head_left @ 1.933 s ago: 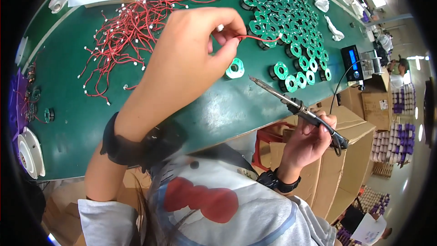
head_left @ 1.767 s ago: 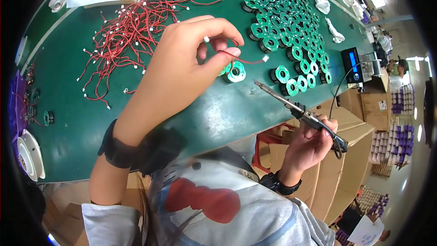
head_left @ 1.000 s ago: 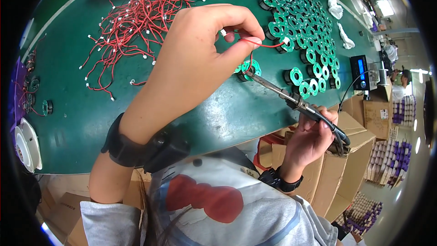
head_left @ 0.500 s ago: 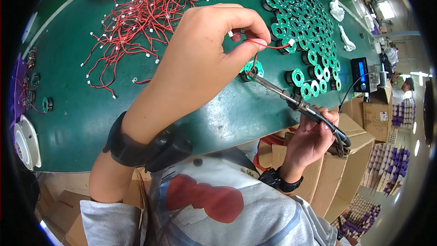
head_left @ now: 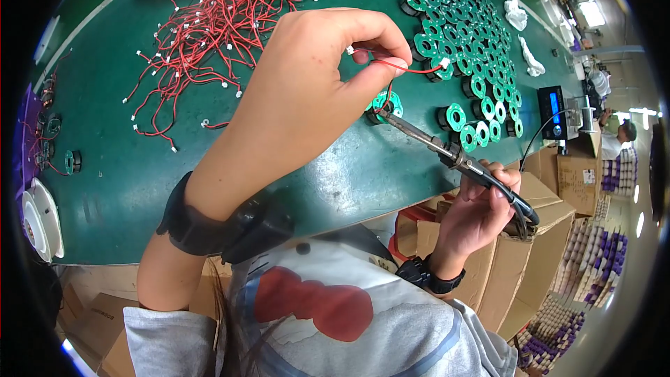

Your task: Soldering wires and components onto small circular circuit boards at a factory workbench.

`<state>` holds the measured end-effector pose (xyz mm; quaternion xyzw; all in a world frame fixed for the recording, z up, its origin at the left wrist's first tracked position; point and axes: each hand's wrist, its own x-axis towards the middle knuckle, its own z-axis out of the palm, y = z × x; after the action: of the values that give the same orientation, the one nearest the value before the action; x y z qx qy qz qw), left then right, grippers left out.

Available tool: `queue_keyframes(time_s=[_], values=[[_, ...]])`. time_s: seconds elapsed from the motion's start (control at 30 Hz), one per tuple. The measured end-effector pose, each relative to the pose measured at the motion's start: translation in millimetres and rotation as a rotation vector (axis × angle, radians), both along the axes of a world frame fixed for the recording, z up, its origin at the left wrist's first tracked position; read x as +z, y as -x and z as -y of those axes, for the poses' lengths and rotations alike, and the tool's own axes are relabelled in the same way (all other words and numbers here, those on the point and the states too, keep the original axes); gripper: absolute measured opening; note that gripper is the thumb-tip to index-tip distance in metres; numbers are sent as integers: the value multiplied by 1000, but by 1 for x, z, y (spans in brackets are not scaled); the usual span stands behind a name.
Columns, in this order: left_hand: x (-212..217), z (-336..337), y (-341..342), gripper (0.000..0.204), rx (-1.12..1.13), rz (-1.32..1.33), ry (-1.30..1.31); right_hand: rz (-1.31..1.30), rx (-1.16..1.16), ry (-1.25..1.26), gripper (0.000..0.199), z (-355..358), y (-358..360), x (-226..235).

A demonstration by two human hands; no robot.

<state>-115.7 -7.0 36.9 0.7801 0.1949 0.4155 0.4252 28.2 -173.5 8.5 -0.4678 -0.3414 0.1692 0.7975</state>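
My left hand [head_left: 335,56] pinches a red and black wire lead [head_left: 419,70] with small white connectors, above the table. From the pinch the wire drops to a round green circuit board [head_left: 393,106] lying on the table, partly hidden behind the hand. My right hand [head_left: 483,202] is closed round the handle of a soldering iron [head_left: 447,152]. The iron's tip meets the board close to the wire's end; the exact contact is too small to make out.
A tangle of red wire leads [head_left: 209,35] lies at the far left. Many ring-shaped green boards [head_left: 474,49] cover the far right. A soldering station [head_left: 551,113] stands at the right edge, cardboard boxes [head_left: 516,258] below it. A white spool [head_left: 42,220] sits at the left.
Almost nothing differs. Both hands, the wire and the iron hold nearly the same position, with only a slight shift of the left hand to the left.
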Motion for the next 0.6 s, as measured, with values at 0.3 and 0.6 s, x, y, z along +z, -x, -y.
queue_keyframes(time_s=[0.3,0.6], values=[[2,1,0,4,19,-31,-10,105,-45,-2,17,0,1,1],[1,1,0,4,16,-27,-24,127,-67,1,18,-2,5,2]])
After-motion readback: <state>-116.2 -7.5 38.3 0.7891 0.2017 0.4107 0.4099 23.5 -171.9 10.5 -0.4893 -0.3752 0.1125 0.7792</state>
